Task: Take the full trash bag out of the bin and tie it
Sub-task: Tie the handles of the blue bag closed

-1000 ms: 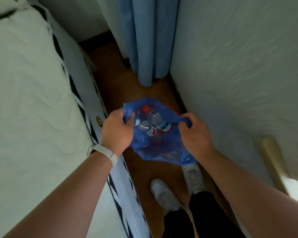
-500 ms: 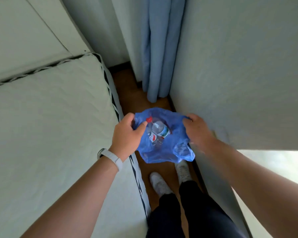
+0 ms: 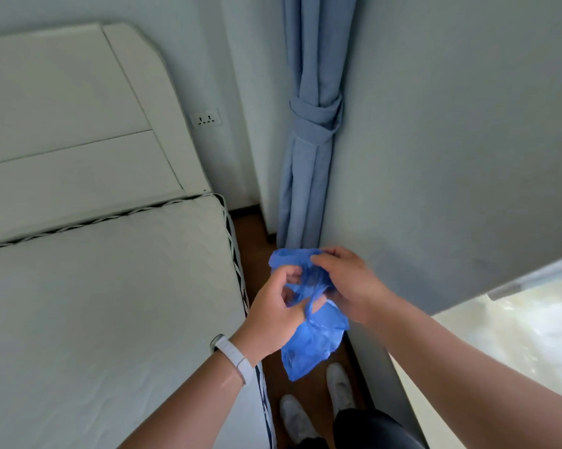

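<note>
A blue plastic trash bag (image 3: pixel 312 345) hangs in the air above the floor, in the narrow gap between bed and wall. Its top is gathered and twisted between my hands, and its lower part bulges below them. My left hand (image 3: pixel 273 315), with a white band on the wrist, pinches one strip of the bag's mouth. Opposite it, my right hand (image 3: pixel 347 283) grips the other strip, fingers curled over the blue plastic. The two hands almost touch. The bag's contents are hidden. No bin is in view.
A bare white mattress (image 3: pixel 104 303) with a white headboard (image 3: pixel 65 118) fills the left. A tied blue curtain (image 3: pixel 308 150) hangs in the corner ahead. A grey wall (image 3: pixel 451 140) stands close on the right. My white shoes (image 3: pixel 338 384) stand on brown floor below.
The bag's open mouth, which showed bottles inside, is now gathered shut. My hands have come together at its top. The view has tilted up toward the headboard and curtain.
</note>
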The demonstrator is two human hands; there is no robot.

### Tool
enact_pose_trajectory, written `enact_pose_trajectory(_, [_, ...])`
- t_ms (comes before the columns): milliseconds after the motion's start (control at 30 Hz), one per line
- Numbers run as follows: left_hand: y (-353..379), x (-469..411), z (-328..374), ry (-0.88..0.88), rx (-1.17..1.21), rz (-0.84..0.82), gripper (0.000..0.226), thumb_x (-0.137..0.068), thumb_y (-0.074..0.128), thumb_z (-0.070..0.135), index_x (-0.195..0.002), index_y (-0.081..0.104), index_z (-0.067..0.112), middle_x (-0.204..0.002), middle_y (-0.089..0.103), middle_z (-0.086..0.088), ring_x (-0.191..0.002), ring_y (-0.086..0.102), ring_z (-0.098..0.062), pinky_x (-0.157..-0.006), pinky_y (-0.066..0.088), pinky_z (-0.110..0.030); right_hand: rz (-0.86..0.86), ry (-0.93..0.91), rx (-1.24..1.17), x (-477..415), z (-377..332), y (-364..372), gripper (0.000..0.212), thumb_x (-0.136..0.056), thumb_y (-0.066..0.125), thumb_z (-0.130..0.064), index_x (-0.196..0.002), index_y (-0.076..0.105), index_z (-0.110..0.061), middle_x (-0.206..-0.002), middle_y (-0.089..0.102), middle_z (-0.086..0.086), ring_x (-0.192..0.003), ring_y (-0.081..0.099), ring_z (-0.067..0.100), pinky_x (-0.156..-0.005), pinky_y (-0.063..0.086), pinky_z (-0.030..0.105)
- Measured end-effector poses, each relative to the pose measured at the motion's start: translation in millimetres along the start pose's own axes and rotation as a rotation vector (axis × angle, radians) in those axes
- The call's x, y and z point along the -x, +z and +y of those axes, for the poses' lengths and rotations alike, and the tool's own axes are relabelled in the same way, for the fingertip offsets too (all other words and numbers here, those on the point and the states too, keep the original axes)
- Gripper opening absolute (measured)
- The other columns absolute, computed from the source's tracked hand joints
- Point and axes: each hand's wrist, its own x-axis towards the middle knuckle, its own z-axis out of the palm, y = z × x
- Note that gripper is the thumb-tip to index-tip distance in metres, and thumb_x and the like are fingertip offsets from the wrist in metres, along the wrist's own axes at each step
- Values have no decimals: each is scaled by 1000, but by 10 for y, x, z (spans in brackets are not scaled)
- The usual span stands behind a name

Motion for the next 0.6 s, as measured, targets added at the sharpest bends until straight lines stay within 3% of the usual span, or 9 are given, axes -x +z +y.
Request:
enact_pose_trajectory(67, [-10, 92, 115, 29, 48, 25, 50, -67, 76, 40, -110, 53, 32, -109, 63, 1, -93, 63, -20, -83, 53, -34, -45, -29, -44, 124, -116, 11, 14, -90, 58, -7, -104, 55, -5, -92, 60, 18, -80, 63, 30, -73, 53, 45])
enact_pose_trajectory(167, [-49, 162, 267, 80, 10, 128, 55, -67, 78, 39, -114, 51, 32, -104, 60, 0, -82, 60, -24, -74, 54, -32, -110, -69, -74, 333, -270, 43, 14, -92, 57, -7, -106, 52, -7, -86, 61, 13, -69, 63, 22, -60, 53, 34])
enact_pose_trajectory(267, [-90, 184, 484, 179, 74, 220, 29, -79, 65, 16, -107, 57, 23, -90, 60, 7, -71, 59, -8, -68, 48, -22, -110, -135, -80, 467, -387, 78, 21, -92, 57, -4, -111, 49, -10, -84, 59, 11, -64, 60, 19, -57, 52, 29])
enact_pose_trajectory(367, [-113, 246, 721, 181, 182, 202, 5, -87, 58, 15, -87, 63, 16, -78, 58, -1, -65, 57, -7, -65, 46, -17, -35, -201, -100, 538, -499, 121, 18, -91, 56, -2, -107, 51, -9, -76, 57, 10, -59, 57, 18, -57, 53, 27])
enact_pose_trajectory(467, [-98, 287, 777, 211, -28, 194, 12, -78, 71, 27, -85, 62, 23, -73, 60, -2, -64, 54, -8, -62, 45, -18, 30, -251, -142, 587, -567, 149, 7, -90, 54, 1, -93, 54, -6, -67, 55, 10, -57, 56, 18, -56, 49, 29])
enact_pose_trajectory(600, [-109, 262, 888, 210, -92, 292, 20, -84, 66, 5, -91, 63, 24, -77, 65, -4, -65, 58, -14, -64, 49, -21, 40, -272, -120, 622, -593, 150, 5, -89, 56, -2, -88, 57, -7, -70, 54, 8, -58, 58, 16, -65, 52, 30])
